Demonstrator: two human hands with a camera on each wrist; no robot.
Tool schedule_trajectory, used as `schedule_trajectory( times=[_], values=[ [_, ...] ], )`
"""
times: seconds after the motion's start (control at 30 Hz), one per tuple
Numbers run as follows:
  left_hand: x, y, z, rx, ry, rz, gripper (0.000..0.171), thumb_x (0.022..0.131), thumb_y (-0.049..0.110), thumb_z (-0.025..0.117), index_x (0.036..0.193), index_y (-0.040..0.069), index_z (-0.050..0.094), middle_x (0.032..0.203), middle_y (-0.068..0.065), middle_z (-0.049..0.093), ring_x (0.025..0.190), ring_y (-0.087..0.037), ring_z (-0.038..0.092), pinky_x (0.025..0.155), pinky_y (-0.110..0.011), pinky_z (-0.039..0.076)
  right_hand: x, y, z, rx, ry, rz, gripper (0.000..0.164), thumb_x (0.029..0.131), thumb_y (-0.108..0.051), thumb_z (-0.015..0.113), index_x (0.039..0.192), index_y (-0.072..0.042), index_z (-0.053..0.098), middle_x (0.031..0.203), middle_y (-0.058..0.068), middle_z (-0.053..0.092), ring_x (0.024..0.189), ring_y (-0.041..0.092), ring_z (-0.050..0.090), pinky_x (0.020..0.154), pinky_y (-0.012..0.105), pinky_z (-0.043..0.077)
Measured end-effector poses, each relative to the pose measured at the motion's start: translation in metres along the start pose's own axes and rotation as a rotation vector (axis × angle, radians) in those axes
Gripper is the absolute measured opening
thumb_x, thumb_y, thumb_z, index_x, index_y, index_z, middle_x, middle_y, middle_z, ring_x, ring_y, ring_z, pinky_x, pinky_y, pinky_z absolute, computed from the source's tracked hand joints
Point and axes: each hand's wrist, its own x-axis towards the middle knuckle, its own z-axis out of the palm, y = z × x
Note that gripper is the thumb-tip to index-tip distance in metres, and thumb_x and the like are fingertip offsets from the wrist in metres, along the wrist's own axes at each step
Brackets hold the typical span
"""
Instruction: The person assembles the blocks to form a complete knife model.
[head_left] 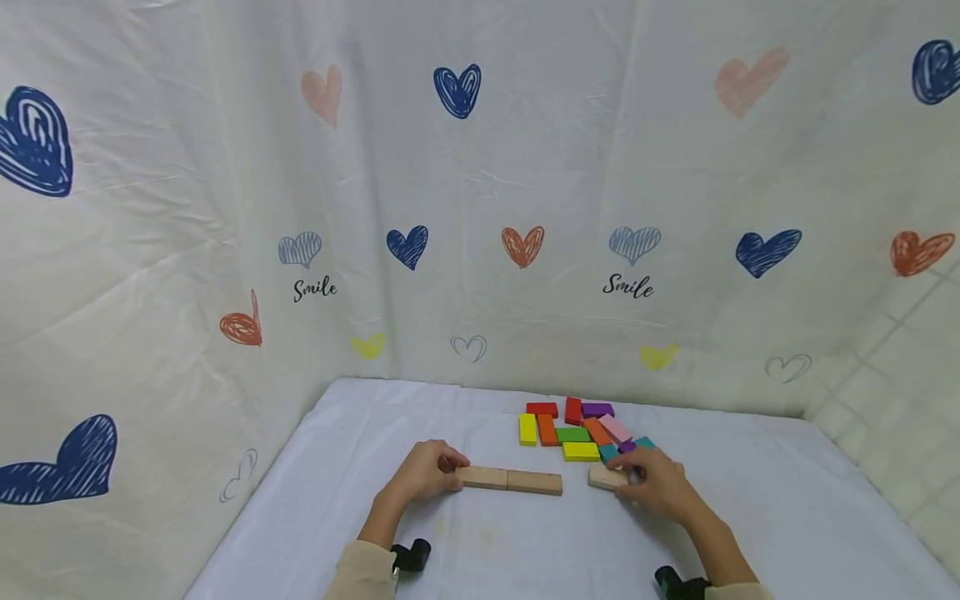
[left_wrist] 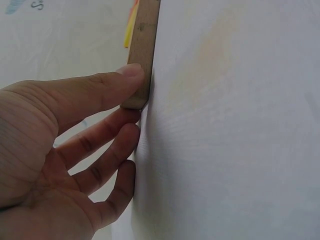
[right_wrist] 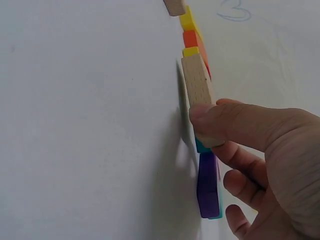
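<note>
Two plain wooden blocks lie end to end on the white cloth in the head view, a left one [head_left: 482, 477] and a right one [head_left: 535, 482]. My left hand [head_left: 423, 475] pinches the outer end of the left block between thumb and fingers; the left wrist view shows the thumb [left_wrist: 107, 90] on its face. Just right of this row, with a gap between, my right hand [head_left: 660, 483] holds another plain wooden block [right_wrist: 196, 75] by one end. In the right wrist view a shadow runs along the cloth beside that block.
Behind the wooden blocks lies a loose cluster of coloured blocks, among them a green one [head_left: 573, 435], a yellow one [head_left: 581, 452] and a purple one [right_wrist: 208, 185]. A white curtain [head_left: 480, 175] printed with hearts hangs along the far side of the table.
</note>
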Motion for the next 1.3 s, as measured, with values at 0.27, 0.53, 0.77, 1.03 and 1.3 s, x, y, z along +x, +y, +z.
schedule_trajectory(
  times=[0.27, 0.53, 0.77, 1.03, 1.3],
  values=[
    [0.000, 0.001, 0.000, 0.010, -0.006, -0.002, 0.028, 0.077, 0.007, 0.087, 0.103, 0.016, 0.081, 0.091, 0.002, 0.069, 0.083, -0.013, 0.057, 0.070, -0.027, 0.046, -0.004, -0.005, 0.006, 0.069, -0.047, 0.005, 0.033, 0.078, -0.018, 0.088, 0.110, -0.024, 0.078, 0.092, -0.003, 0.065, 0.087, 0.019, 0.050, 0.072, 0.035, 0.039],
    [0.001, 0.003, 0.000, 0.013, -0.003, 0.001, 0.028, 0.077, 0.007, 0.087, 0.103, 0.015, 0.081, 0.091, 0.001, 0.070, 0.081, -0.012, 0.056, 0.069, -0.026, 0.045, -0.003, -0.008, 0.011, 0.144, -0.094, -0.048, 0.032, 0.081, -0.010, 0.084, 0.112, -0.018, 0.077, 0.090, -0.001, 0.064, 0.084, 0.018, 0.050, 0.066, 0.024, 0.047],
    [-0.001, 0.003, 0.000, 0.013, -0.001, -0.003, 0.028, 0.077, 0.007, 0.086, 0.103, 0.016, 0.081, 0.091, 0.000, 0.070, 0.081, -0.013, 0.056, 0.069, -0.026, 0.045, -0.004, -0.015, 0.017, 0.158, -0.091, -0.026, 0.032, 0.081, -0.011, 0.084, 0.111, -0.020, 0.078, 0.088, 0.000, 0.060, 0.084, 0.019, 0.049, 0.064, 0.024, 0.044],
    [0.000, 0.001, 0.000, 0.017, -0.001, -0.003, 0.028, 0.077, 0.007, 0.087, 0.103, 0.016, 0.081, 0.091, 0.001, 0.070, 0.081, -0.012, 0.056, 0.070, -0.026, 0.045, -0.002, -0.018, 0.023, 0.185, -0.090, -0.021, 0.032, 0.081, -0.009, 0.084, 0.111, -0.020, 0.078, 0.084, 0.002, 0.057, 0.081, 0.019, 0.049, 0.062, 0.024, 0.046],
    [-0.001, 0.002, 0.000, 0.000, -0.005, -0.003, 0.028, 0.077, 0.007, 0.087, 0.103, 0.015, 0.081, 0.092, 0.000, 0.070, 0.082, -0.014, 0.058, 0.070, -0.025, 0.046, 0.001, -0.022, 0.026, 0.167, -0.098, -0.036, 0.032, 0.082, -0.008, 0.084, 0.110, -0.021, 0.079, 0.085, 0.001, 0.059, 0.081, 0.019, 0.049, 0.061, 0.025, 0.045]
  ],
)
